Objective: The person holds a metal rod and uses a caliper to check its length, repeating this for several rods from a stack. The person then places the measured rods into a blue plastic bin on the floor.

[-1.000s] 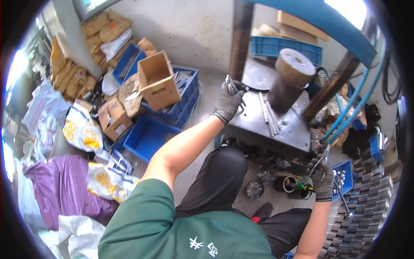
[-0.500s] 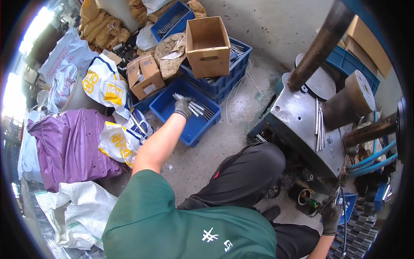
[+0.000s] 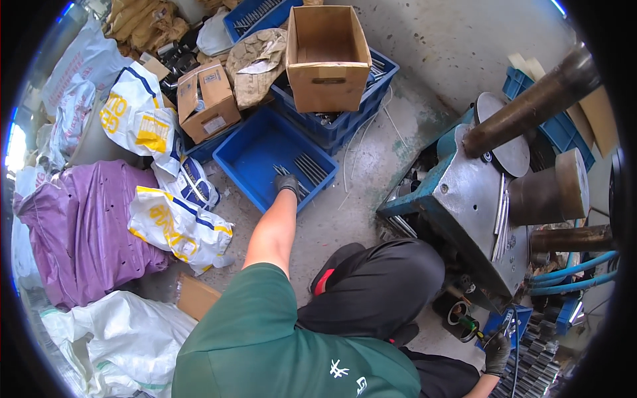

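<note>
My left hand (image 3: 287, 183), in a dark glove, reaches down into a blue plastic bin (image 3: 240, 142). Its fingers close round some thin metal rods (image 3: 300, 190) at the bin's near right end. Beside it, several more metal rods (image 3: 310, 168) lie on the bin floor in a rough row. My right hand (image 3: 496, 352), gloved too, is low at the right with its fingers curled; what it grips is hard to make out. A black hose (image 3: 516, 345) runs close by it. Near its fingertips a green-handled thing (image 3: 468, 323) sticks out of a dark round can (image 3: 451, 310).
At the right stands a metal machine table (image 3: 458, 192) with thick posts, carrying loose rods (image 3: 501, 222). Behind the bin, a cardboard box (image 3: 328, 63) sits on stacked blue crates (image 3: 345, 126). Bags, including a purple sack (image 3: 93, 229), crowd the left. Metal blocks (image 3: 536, 361) lie lower right.
My left hand has gone from above the bin down to its near right end, carrying the rods with it. The whole view has shifted. My right hand stays low at the right.
</note>
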Available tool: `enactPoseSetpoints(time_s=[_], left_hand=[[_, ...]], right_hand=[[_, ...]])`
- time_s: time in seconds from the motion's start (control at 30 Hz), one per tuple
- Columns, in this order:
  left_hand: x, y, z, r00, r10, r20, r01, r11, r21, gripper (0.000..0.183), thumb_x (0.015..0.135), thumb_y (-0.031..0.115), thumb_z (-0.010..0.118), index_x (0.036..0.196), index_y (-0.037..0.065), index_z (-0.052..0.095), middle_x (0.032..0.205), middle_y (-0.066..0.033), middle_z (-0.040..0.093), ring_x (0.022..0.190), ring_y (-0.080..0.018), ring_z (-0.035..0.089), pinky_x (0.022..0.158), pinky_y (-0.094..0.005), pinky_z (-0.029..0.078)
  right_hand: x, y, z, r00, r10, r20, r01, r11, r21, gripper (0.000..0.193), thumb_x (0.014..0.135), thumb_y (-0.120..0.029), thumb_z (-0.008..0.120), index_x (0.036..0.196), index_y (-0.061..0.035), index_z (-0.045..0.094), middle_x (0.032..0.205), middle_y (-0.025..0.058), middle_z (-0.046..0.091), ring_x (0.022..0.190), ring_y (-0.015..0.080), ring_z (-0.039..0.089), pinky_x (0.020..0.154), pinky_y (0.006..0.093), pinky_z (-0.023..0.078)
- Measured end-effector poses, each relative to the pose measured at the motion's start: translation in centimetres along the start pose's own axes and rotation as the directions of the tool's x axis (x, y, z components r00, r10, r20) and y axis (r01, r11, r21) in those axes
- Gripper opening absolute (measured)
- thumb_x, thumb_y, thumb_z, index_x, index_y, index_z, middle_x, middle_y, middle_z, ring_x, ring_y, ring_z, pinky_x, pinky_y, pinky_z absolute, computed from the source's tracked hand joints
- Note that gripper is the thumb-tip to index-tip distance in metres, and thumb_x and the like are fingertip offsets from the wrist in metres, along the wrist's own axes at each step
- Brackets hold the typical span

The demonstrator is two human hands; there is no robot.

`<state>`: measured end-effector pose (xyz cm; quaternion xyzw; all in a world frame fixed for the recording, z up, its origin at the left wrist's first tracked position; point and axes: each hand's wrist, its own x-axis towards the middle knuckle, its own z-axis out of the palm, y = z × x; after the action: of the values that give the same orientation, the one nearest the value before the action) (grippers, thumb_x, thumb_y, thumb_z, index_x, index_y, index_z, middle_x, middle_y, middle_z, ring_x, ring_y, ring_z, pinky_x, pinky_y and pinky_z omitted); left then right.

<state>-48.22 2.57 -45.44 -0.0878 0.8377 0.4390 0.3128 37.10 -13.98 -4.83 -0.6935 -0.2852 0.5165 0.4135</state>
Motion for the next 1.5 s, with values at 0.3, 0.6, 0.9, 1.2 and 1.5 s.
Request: enactPoseSetpoints(time_s=[0.3, 0.6, 0.9, 1.2, 1.5], left_hand=[[0.3, -1.5, 0.1, 0.989, 0.005, 0.147, -0.062, 0.922, 0.381, 0.047, 0.095, 0.016, 0.061, 0.139, 0.000, 0.055, 0.142, -0.0253, 0.060, 0.128, -0.0362, 0.062, 0.102, -0.0413, 0.053], [1.3, -1.5, -1.1, 0.952, 0.105, 0.287, -0.267, 0.745, 0.612, 0.036, 0.092, 0.009, 0.058, 0.124, -0.005, 0.065, 0.129, -0.0297, 0.066, 0.123, -0.0414, 0.065, 0.098, -0.0437, 0.054], [-1.0, 2.1, -3.0, 0.996, 0.024, -0.082, 0.029, 0.811, 0.585, 0.062, 0.090, 0.015, 0.060, 0.147, -0.002, 0.042, 0.144, -0.0349, 0.052, 0.126, -0.0502, 0.060, 0.111, -0.0473, 0.048], [7.8, 1.5, -2.6, 0.940, 0.118, 0.319, -0.276, 0.815, 0.510, 0.049, 0.093, 0.018, 0.060, 0.141, 0.008, 0.056, 0.138, -0.0288, 0.061, 0.133, -0.0443, 0.057, 0.111, -0.0530, 0.047], [0.9, 2.9, -2.7, 0.928, 0.001, 0.373, -0.103, 0.962, 0.253, 0.039, 0.094, 0.018, 0.060, 0.131, 0.007, 0.063, 0.127, -0.0210, 0.067, 0.119, -0.0354, 0.064, 0.100, -0.0556, 0.050]], right_hand=[[0.7, -0.4, 1.0, 0.998, 0.046, -0.035, -0.048, 0.998, -0.039, 0.048, 0.089, -0.026, 0.076, 0.130, -0.0099, 0.057, 0.093, 0.0120, 0.070, 0.074, 0.0258, 0.071, 0.064, 0.0400, 0.059], [1.3, -0.6, 2.0, 0.998, 0.042, -0.042, -0.046, 0.993, -0.106, 0.043, 0.093, -0.033, 0.074, 0.127, -0.0102, 0.060, 0.090, 0.0070, 0.068, 0.073, 0.0215, 0.068, 0.065, 0.0368, 0.058], [1.7, -0.2, 0.9, 0.996, 0.062, -0.058, -0.068, 0.993, -0.099, 0.042, 0.092, -0.027, 0.075, 0.128, -0.0135, 0.058, 0.091, 0.0089, 0.070, 0.072, 0.0230, 0.071, 0.061, 0.0368, 0.057], [1.4, 0.1, 0.4, 0.996, 0.077, -0.048, -0.081, 0.993, -0.091, 0.042, 0.095, -0.028, 0.073, 0.128, -0.0102, 0.056, 0.092, 0.0119, 0.072, 0.073, 0.0222, 0.070, 0.061, 0.0370, 0.057], [1.8, 0.2, 0.4, 0.996, 0.081, -0.046, -0.085, 0.991, -0.107, 0.042, 0.094, -0.027, 0.073, 0.127, -0.0072, 0.055, 0.094, 0.0134, 0.071, 0.072, 0.0233, 0.069, 0.061, 0.0372, 0.058]])
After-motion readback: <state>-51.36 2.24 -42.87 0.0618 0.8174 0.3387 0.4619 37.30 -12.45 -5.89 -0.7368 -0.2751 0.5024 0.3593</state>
